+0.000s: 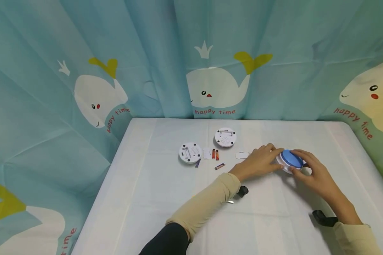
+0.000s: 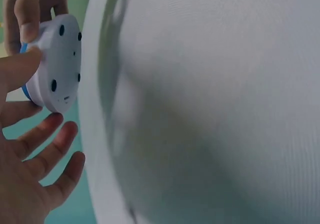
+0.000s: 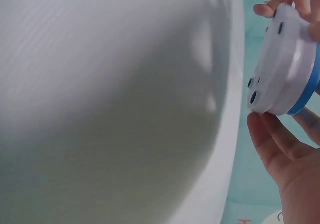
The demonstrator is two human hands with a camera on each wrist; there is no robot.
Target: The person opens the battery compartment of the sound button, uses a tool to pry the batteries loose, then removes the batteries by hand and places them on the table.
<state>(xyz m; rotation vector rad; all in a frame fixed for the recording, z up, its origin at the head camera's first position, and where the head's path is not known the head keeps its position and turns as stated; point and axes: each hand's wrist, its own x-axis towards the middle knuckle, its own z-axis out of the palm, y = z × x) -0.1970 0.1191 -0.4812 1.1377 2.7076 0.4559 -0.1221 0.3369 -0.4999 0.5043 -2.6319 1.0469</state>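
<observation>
Between both hands is a round white button device (image 1: 292, 159) with a blue domed top, held above the right part of the white table. My left hand (image 1: 258, 161) pinches its left rim between thumb and forefinger. In the left wrist view, that hand's other fingers (image 2: 65, 139) spread out below the rim. My right hand (image 1: 316, 179) grips the opposite side, thumb at the near edge and fingers at the far edge. The device's underside (image 2: 65, 59) faces the table, showing dark round feet and a closed white base. In the right wrist view, fingertips (image 3: 257, 121) touch its lower rim.
Two similar white devices (image 1: 190, 153) (image 1: 225, 137) lie upside down with exposed battery compartments. Near them are orange batteries (image 1: 213, 154), a purple battery (image 1: 198, 163), another battery (image 1: 220, 166) and white covers (image 1: 207, 153) (image 1: 242, 155). A whale-print curtain (image 1: 166, 71) hangs behind the table (image 1: 166, 198).
</observation>
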